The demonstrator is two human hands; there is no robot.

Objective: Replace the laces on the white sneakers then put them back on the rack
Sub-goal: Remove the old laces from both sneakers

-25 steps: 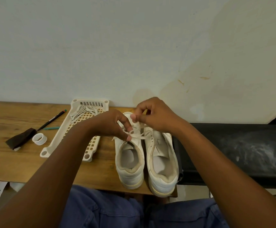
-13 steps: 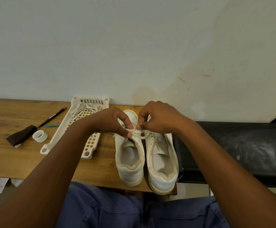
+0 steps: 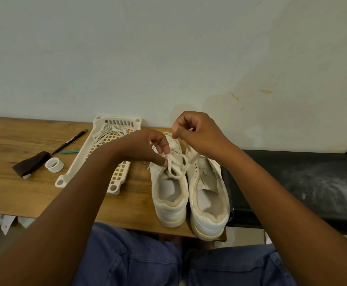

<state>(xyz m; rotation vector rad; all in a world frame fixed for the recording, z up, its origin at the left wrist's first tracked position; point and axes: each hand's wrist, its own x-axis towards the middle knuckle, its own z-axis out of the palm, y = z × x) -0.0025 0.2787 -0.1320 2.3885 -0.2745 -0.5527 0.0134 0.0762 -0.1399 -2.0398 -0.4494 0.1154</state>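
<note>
Now both hands, left, right, pinching lace, left sneaker

Soft, even indoor light fills the scene, neither harsh nor dim, and its source cannot be told. The wall reads pale and flat, with faint yellowish stains at right. Shadows are weak: a soft one lies under the tray on the counter, and a dim smudge on the wall behind the hands. There is no glare. The wide lens bends the counter's far edge. Both forearms, close to the camera, look slightly soft.
</note>
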